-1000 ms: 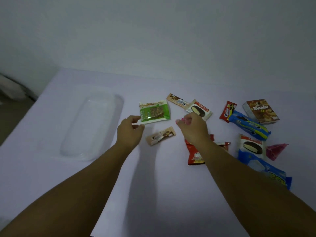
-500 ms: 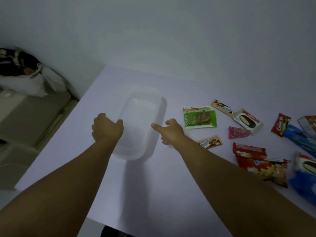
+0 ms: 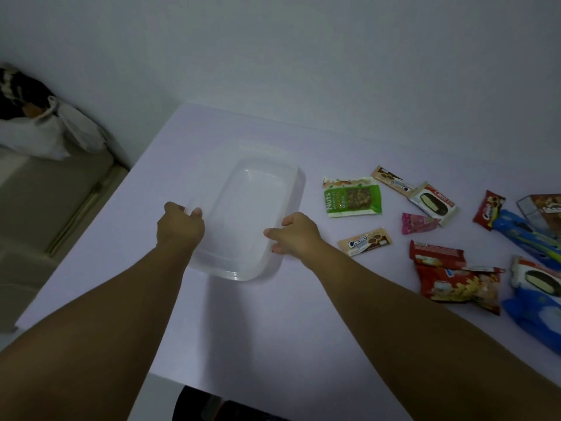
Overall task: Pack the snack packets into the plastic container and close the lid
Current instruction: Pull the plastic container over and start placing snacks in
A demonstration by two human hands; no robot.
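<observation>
Near the counter's [image 3: 273, 329] left edge, left hand [image 3: 179, 227] and right hand [image 3: 296, 233] grip the plastic container's [image 3: 252, 208] long sides, seemingly to pry off its lid before any snack packets [image 3: 352, 199] go in.

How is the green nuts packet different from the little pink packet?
The green nuts packet is clearly bigger than the pink packet. The nuts packet is a flat rectangle printed with "Nuts" and a picture of nuts; the pink packet tapers towards a point, and its print is too small to read. The nuts packet lies closer to the container; the pink packet lies further right. Both rest flat on the table, not yet packed and touched by neither hand.
</observation>
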